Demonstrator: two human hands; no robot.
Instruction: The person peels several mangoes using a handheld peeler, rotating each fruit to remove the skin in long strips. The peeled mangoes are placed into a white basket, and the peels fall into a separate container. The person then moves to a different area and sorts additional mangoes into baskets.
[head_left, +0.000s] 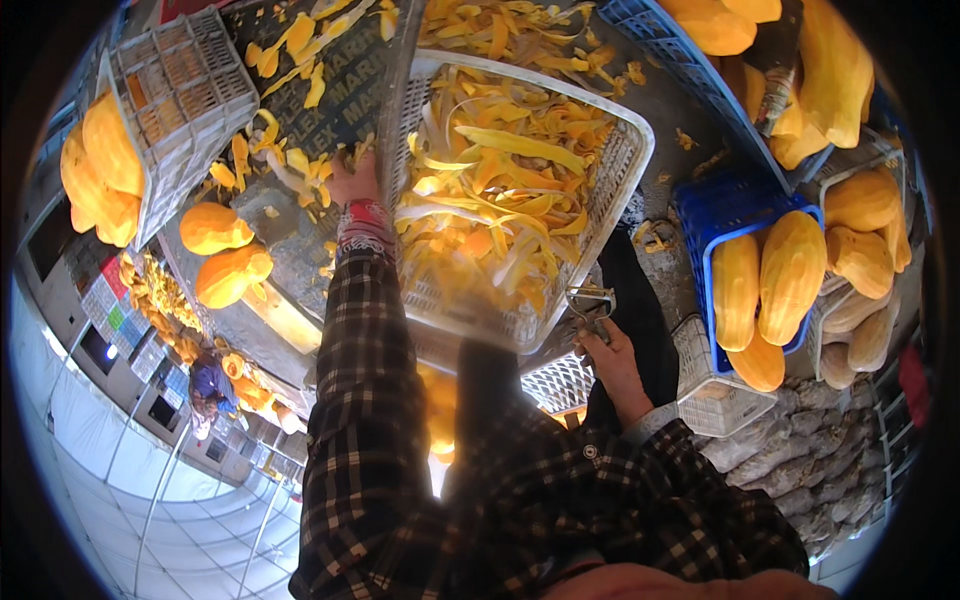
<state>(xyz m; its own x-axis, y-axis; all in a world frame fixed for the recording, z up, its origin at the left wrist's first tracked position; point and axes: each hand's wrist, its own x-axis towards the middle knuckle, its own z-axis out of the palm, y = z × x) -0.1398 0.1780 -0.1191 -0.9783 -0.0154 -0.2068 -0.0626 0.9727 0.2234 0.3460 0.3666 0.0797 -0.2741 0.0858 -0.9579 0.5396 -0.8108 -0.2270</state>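
My left hand (352, 178) reaches onto a dark printed board (349, 79), its fingers among strips of squash peel (296, 166) beside the board's raised edge. Whether the fingers grip any peel is unclear. In my right hand (616, 360) is a metal Y-shaped peeler (592, 302), held with its blade end up near the crate corner. Between the hands a white plastic crate (634, 150) holds a heap of yellow and orange peelings (510, 180). The near end of that crate looks blurred.
Two peeled squashes (229, 276) lie left on the board near a wooden strip (285, 319). A tilted grey crate (191, 97) with squashes stands beyond them. Right, a blue crate (697, 225) holds peeled squashes, near stacked sacks (802, 450). Another person (212, 386) is far left.
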